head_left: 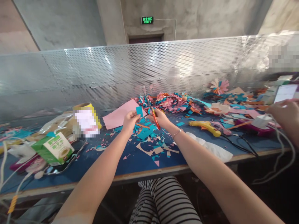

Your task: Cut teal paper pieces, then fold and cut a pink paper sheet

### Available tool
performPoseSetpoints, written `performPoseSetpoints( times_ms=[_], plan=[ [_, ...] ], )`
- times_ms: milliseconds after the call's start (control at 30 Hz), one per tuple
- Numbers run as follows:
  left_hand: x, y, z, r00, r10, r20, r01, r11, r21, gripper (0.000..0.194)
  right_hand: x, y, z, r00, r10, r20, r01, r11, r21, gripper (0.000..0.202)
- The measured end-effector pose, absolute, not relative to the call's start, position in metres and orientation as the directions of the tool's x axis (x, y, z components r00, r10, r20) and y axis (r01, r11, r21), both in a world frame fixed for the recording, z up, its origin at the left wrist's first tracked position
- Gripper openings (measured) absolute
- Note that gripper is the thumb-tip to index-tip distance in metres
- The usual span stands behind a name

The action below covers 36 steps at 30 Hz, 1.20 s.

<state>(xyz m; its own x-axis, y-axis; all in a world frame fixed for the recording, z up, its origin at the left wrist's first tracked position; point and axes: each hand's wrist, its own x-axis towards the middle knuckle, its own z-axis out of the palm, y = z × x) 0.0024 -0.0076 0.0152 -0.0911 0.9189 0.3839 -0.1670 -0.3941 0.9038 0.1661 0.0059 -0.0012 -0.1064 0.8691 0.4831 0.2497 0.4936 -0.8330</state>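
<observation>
My left hand (131, 121) is closed in a pinch on a small blue piece of paper (139, 111), held upright above the table. In my right hand (160, 118) is a pair of scissors (151, 107) with orange-red handles, the blades pointing up and away from me. A small gap separates the scissors from the blue paper. Beneath both hands lie blue paper scraps (146, 133), and nearer the front edge are cream paper offcuts (144, 148). A large pink sheet (119, 115) lies just beyond my left hand.
Pink, blue and orange paper flowers (171, 102) are heaped by the perforated metal panel (105, 74). A yellow glue gun (205, 127) lies right, near white plastic (210, 146). At left stand a green carton (54, 149) and tape roll (95, 115). Another person's hand (285, 116) is far right.
</observation>
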Motion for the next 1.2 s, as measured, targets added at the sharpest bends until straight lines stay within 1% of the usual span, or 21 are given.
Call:
performPoseSetpoints(
  times_ms=[100,167,333,433,533,667,800,867,933,1067,1200],
  plan=[
    [0.006,-0.010,0.012,0.001,0.915,0.403,-0.100,-0.401,0.910,0.023,0.159,0.005,-0.001,-0.104,0.849,0.517,0.073,0.525,-0.848,0.038],
    [0.008,-0.011,0.010,0.048,0.907,0.419,-0.070,-0.416,0.907,0.021,0.155,0.005,0.000,-0.082,0.839,0.537,0.006,0.540,-0.842,0.039],
    [0.012,-0.012,0.007,0.115,0.904,0.412,-0.042,-0.410,0.911,0.021,0.152,0.005,0.002,0.004,0.825,0.565,0.010,0.565,-0.825,0.036],
    [0.013,-0.014,0.008,0.144,0.901,0.410,-0.028,-0.410,0.912,0.021,0.153,0.006,0.002,0.014,0.825,0.566,0.016,0.565,-0.825,0.036],
    [0.012,-0.015,0.009,0.137,0.891,0.432,-0.021,-0.433,0.901,0.023,0.153,0.005,0.004,0.015,0.830,0.557,0.013,0.557,-0.830,0.037],
    [0.011,-0.013,0.009,0.109,0.884,0.455,0.009,-0.459,0.888,0.026,0.153,0.003,0.005,0.008,0.837,0.547,-0.051,0.547,-0.836,0.038],
    [0.008,-0.010,0.011,-0.002,0.843,0.538,0.089,-0.535,0.840,0.023,0.154,0.000,0.008,0.005,0.838,0.546,-0.119,0.543,-0.831,0.035],
    [0.007,-0.011,0.013,-0.049,0.833,0.552,0.116,-0.544,0.831,0.021,0.155,-0.001,0.010,0.030,0.845,0.534,-0.126,0.533,-0.837,0.033],
    [0.006,-0.012,0.016,-0.078,0.851,0.519,0.087,-0.513,0.854,0.021,0.156,-0.004,0.012,0.039,0.868,0.495,-0.130,0.495,-0.859,0.032],
    [0.006,-0.015,0.018,-0.086,0.890,0.448,-0.058,-0.454,0.889,0.023,0.156,-0.007,0.013,-0.032,0.906,0.422,-0.209,0.406,-0.889,0.031],
    [0.007,-0.014,0.017,-0.065,0.877,0.475,-0.160,-0.479,0.863,0.017,0.154,-0.006,0.010,-0.085,0.892,0.443,-0.304,0.401,-0.864,0.030]
  ],
)
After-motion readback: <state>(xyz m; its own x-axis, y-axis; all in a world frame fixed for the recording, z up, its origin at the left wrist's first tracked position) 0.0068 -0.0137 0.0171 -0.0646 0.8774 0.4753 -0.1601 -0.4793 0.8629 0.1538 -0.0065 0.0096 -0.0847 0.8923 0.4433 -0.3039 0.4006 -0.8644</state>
